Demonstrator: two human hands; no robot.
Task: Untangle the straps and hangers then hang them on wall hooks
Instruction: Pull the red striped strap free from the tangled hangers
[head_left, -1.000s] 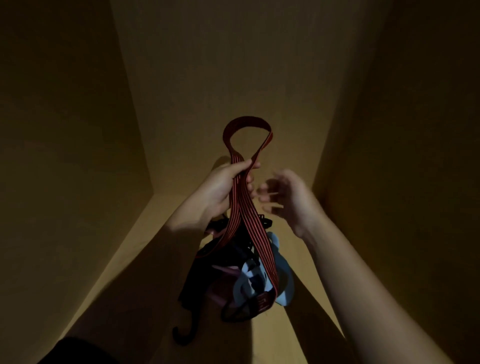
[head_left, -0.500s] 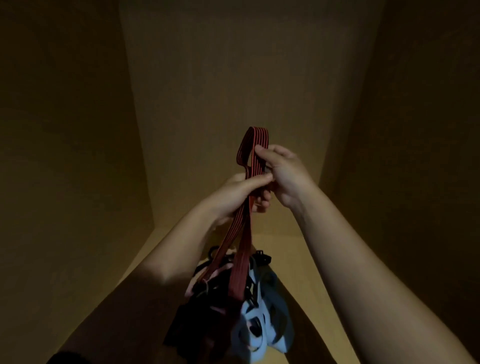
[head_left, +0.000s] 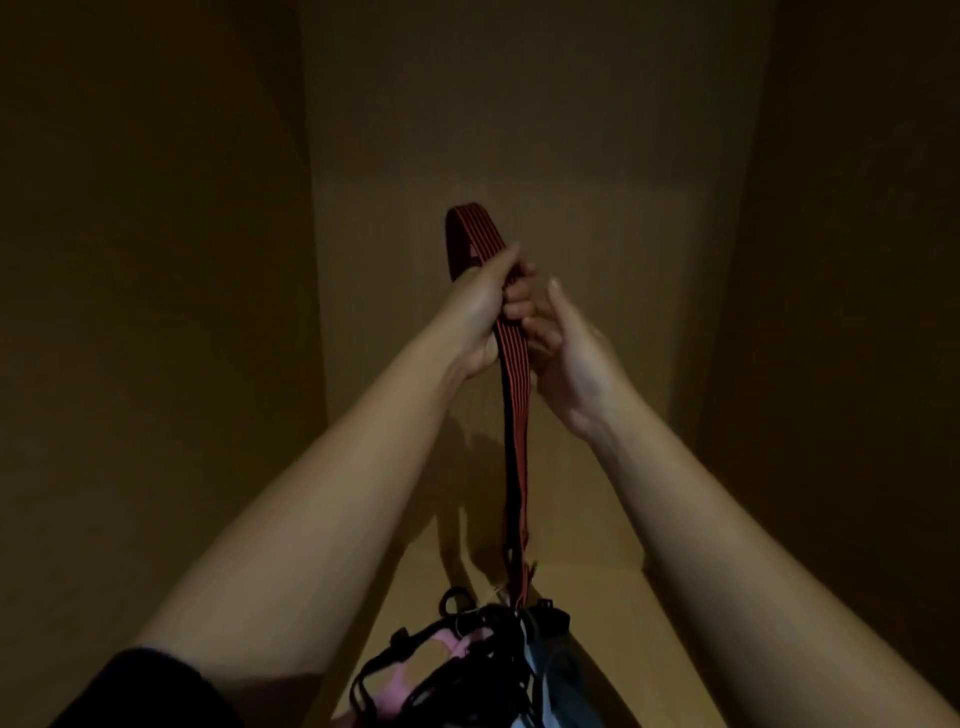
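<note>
Strap (head_left: 514, 415) of red-black stripes runs vertically, loop topmost, tail down into the tangled hangers (head_left: 496, 657); I see left grip (head_left: 483, 306) and right grip (head_left: 561, 343) both clenched around it.

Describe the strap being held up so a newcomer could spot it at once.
Look mid-frame, where the left hand and right hand meet. Between them a strap runs down to the dark tangle below. It alone is red with black lengthwise stripes.

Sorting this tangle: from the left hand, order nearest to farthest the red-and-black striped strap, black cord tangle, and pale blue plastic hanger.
1. Red-and-black striped strap: gripped by the left hand.
2. Black cord tangle: below, at the strap's end.
3. Pale blue plastic hanger: lowest, bottom right.
</note>
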